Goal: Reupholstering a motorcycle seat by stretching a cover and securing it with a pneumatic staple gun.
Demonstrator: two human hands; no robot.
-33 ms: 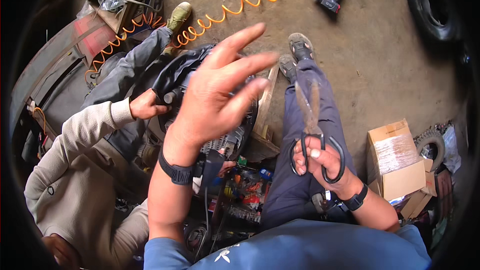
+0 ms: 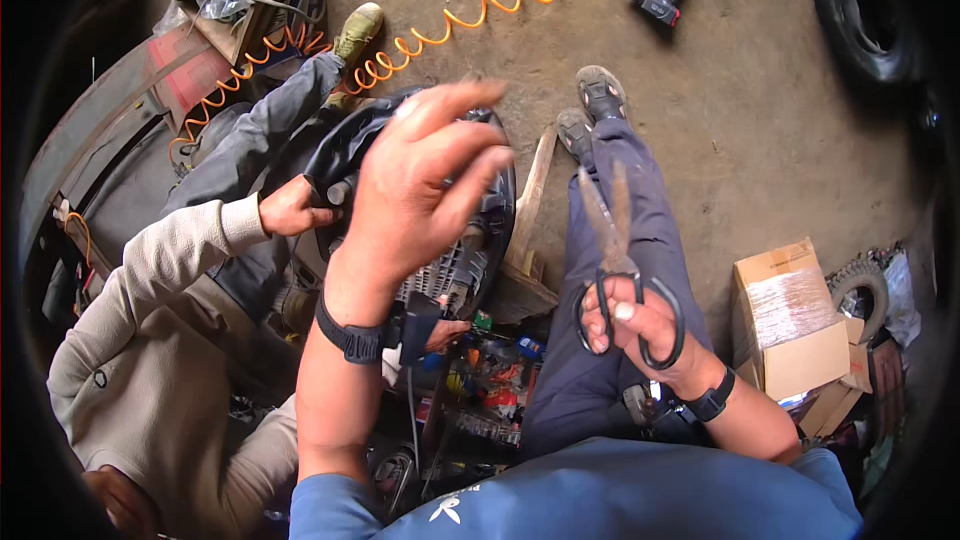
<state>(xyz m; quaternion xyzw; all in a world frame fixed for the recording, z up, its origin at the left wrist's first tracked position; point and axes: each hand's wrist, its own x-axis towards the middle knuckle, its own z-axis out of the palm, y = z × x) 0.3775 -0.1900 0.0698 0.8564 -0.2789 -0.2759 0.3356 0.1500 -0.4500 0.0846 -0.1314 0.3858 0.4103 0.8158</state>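
My left hand (image 2: 415, 185) is raised in mid-air, holding nothing. Its fingers are bent but apart, and their tips are a little blurred. A wide black strap with a small dark box circles that wrist. My right hand (image 2: 655, 332) holds a pair of scissors (image 2: 614, 230) through its black loop handles, over my legs. The rust-stained blades point away from me and stand slightly apart. Beneath my left hand lies a large dark round object (image 2: 507, 185), partly hidden. A co-worker's hand (image 2: 290, 208) rests at its left side, by a dark cylindrical end (image 2: 341, 192).
At left sits the co-worker in a beige fleece (image 2: 165, 330). An orange coiled hose (image 2: 485, 10) runs across the floor to a dark tool (image 2: 660, 2). A cardboard box (image 2: 805, 350) stands at right, a black tyre (image 2: 868, 15) far right. Small parts (image 2: 495, 380) lie near my legs.
My left hand has moved slightly left and down, its fingers now more bent. The scissors have shifted slightly left in my right hand. The co-worker's upper hand stays put.
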